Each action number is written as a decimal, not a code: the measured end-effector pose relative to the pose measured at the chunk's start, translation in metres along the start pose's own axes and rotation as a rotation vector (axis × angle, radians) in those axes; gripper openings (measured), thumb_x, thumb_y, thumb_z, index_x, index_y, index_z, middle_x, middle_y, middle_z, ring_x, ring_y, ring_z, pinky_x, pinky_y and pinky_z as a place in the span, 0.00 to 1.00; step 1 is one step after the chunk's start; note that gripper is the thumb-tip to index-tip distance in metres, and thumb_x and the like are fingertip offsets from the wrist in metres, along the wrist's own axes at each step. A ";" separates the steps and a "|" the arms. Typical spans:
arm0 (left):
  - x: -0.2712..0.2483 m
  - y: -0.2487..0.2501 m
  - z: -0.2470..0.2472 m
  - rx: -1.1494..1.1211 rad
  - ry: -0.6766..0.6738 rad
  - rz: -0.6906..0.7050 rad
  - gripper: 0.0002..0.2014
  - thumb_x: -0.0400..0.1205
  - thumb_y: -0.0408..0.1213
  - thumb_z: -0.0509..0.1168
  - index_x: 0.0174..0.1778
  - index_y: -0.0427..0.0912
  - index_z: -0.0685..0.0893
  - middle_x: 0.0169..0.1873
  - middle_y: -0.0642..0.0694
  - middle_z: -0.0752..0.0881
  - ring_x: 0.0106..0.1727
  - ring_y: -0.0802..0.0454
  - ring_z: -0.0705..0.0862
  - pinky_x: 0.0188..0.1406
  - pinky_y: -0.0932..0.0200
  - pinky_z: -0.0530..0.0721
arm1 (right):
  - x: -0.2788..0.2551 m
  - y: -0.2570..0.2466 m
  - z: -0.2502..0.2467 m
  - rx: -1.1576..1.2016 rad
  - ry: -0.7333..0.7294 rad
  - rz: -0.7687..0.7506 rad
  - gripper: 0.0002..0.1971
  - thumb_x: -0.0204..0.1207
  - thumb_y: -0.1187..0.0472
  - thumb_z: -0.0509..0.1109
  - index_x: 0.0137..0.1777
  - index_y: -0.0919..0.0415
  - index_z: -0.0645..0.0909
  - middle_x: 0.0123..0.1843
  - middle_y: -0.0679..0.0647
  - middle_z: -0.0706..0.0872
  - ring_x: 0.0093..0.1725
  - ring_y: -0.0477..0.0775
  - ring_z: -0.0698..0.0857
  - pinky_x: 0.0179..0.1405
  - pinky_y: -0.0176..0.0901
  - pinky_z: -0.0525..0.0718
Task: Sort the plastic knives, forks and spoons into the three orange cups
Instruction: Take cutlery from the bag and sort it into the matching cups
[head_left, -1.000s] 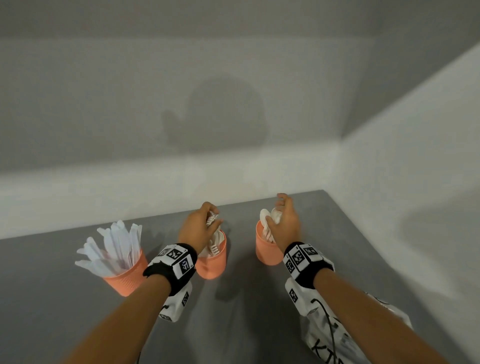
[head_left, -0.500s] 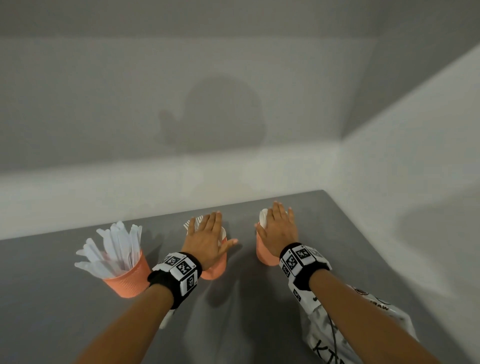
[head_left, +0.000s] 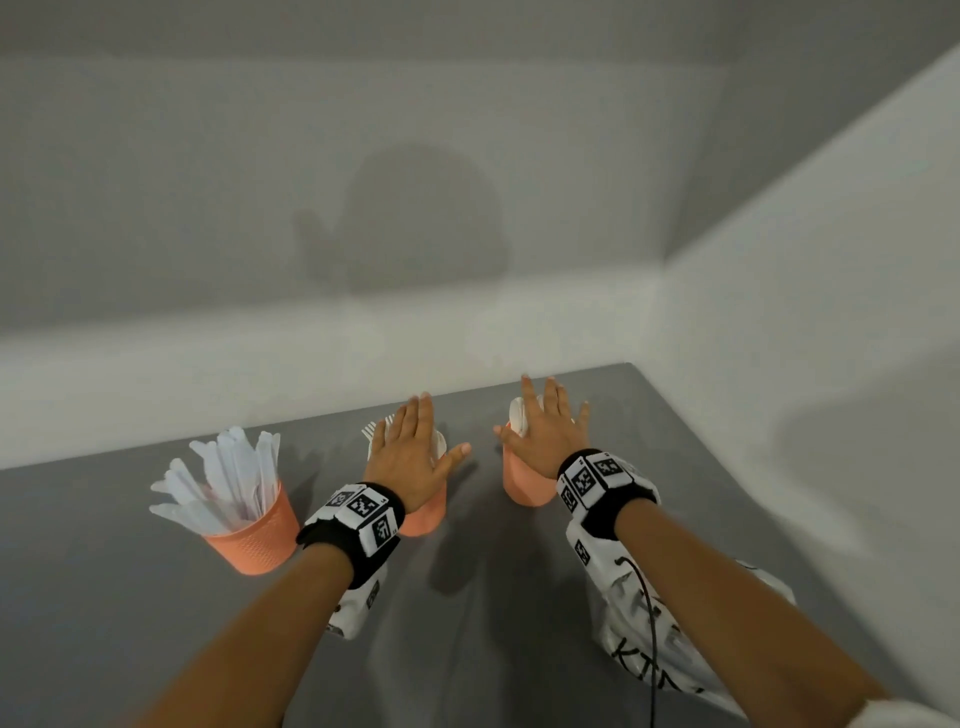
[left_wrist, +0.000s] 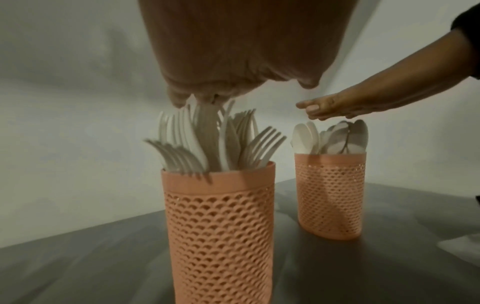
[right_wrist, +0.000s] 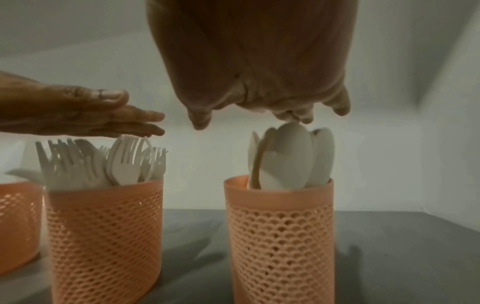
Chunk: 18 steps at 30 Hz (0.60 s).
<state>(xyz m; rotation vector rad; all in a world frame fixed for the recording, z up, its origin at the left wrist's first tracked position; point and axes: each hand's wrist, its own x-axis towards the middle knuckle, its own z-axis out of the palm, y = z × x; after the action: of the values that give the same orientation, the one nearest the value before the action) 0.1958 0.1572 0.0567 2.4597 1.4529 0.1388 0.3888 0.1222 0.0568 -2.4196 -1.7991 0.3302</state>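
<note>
Now both hands are flat and hold nothing: the left hand has let go over the forks, the right hand over the spoons; knives fill the lower-left cup. Sorting looks finished.

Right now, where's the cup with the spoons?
In the head view, the spoon cup is the rightmost of the three orange cups, nearest the wall corner, directly under the flat right hand. The fork cup stands beside it on its left.
</note>
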 end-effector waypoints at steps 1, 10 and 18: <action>-0.003 0.001 -0.004 -0.029 0.037 0.006 0.49 0.72 0.74 0.34 0.81 0.42 0.37 0.83 0.42 0.43 0.84 0.47 0.44 0.82 0.45 0.42 | -0.004 -0.001 -0.006 0.047 -0.003 0.006 0.41 0.79 0.35 0.50 0.83 0.51 0.35 0.85 0.63 0.39 0.84 0.61 0.41 0.79 0.67 0.40; -0.050 0.032 -0.030 -0.570 0.318 0.188 0.25 0.84 0.38 0.59 0.77 0.38 0.65 0.69 0.38 0.76 0.71 0.44 0.74 0.72 0.49 0.72 | -0.071 0.020 -0.051 0.504 0.123 -0.015 0.11 0.80 0.55 0.64 0.48 0.61 0.84 0.46 0.60 0.86 0.46 0.54 0.80 0.47 0.39 0.73; -0.100 0.094 0.023 -0.852 -0.025 0.135 0.10 0.81 0.26 0.58 0.55 0.40 0.78 0.38 0.45 0.79 0.43 0.45 0.81 0.46 0.55 0.78 | -0.156 0.099 -0.004 0.310 0.010 0.234 0.17 0.79 0.61 0.63 0.28 0.56 0.69 0.36 0.60 0.86 0.41 0.55 0.80 0.43 0.44 0.76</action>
<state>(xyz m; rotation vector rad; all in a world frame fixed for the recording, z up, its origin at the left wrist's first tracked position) 0.2309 0.0227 0.0679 1.8253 0.9256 0.6102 0.4395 -0.0560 0.0567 -2.3992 -1.3420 0.5704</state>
